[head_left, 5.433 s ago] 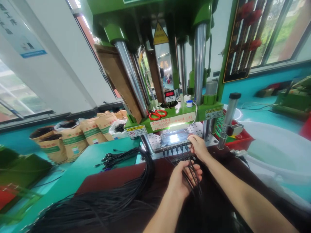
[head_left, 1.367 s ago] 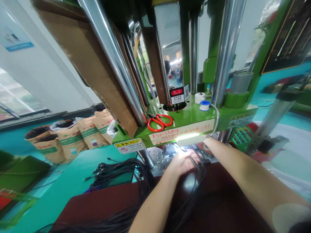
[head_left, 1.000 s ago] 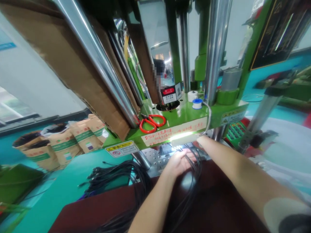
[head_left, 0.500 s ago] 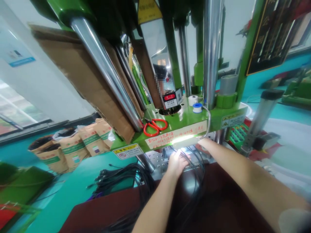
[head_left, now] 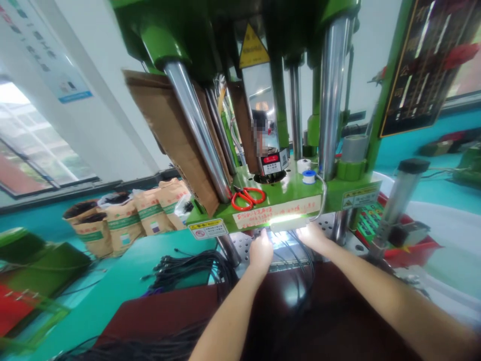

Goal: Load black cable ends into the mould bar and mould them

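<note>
Under the lit front edge of the green press (head_left: 293, 193), my left hand (head_left: 262, 249) is at the left side of a metal mould plate (head_left: 287, 255). My right hand (head_left: 310, 237) is at the plate's right side, partly under the press edge. The fingertips of both hands are hidden or washed out by the glare, so what they hold cannot be made out. Several black cables (head_left: 305, 265) come off the plate between my hands and hang over the dark red table (head_left: 169, 311).
Red-handled scissors (head_left: 248, 198) and a blue-and-white tape spool (head_left: 308, 176) lie on the press ledge. A bundle of black cables (head_left: 188, 268) rests on the green table (head_left: 131, 281) at left. Steel columns and a cardboard sheet (head_left: 176, 130) stand above. A cylinder (head_left: 400, 193) is at right.
My right hand has come into view from behind the press edge. My left hand has moved off the cables to the plate's left side. The camera view has shifted.
</note>
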Motion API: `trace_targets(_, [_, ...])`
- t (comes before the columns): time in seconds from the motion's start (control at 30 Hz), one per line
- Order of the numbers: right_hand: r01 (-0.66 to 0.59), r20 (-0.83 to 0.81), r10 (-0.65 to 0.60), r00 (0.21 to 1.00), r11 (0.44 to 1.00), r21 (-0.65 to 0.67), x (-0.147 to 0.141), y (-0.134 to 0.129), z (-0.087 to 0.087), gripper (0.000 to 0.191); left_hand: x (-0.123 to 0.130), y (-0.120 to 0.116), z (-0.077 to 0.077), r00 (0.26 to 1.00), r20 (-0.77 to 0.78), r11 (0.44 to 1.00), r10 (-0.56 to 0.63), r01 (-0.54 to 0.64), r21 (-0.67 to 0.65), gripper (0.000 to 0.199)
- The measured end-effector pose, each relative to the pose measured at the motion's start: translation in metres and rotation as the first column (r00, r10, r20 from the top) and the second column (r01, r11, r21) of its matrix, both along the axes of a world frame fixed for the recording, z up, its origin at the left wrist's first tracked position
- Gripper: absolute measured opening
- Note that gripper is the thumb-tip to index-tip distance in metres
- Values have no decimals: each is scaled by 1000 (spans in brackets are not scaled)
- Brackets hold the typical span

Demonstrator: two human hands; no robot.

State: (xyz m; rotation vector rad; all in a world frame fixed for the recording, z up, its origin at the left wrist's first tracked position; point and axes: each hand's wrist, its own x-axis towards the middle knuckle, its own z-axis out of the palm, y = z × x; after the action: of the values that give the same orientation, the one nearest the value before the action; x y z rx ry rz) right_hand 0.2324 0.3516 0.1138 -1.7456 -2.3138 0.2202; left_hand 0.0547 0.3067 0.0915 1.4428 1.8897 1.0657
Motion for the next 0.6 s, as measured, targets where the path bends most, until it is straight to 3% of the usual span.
trace_targets(0.07, [30, 41, -30, 999, 1000, -1, -3, 1, -3, 23, -1, 1, -2, 987, -158, 1000, -19, 21, 13, 24])
trace_targets(0.2, [52, 107, -52, 993, 999, -4, -5, 0, -6, 23, -1, 4, 3, 973, -227, 999, -35, 34, -7, 23])
trace_targets(0.4, [14, 139, -25, 990, 997, 77, -11, -6, 11, 22, 11, 5, 20, 948, -312, 997, -59, 72, 29, 23])
trace_targets(0.6, [-79, 168, 51, 984, 984, 162, -20, -11, 11, 17, 27, 0, 17, 938, -341, 997, -59, 71, 22, 24])
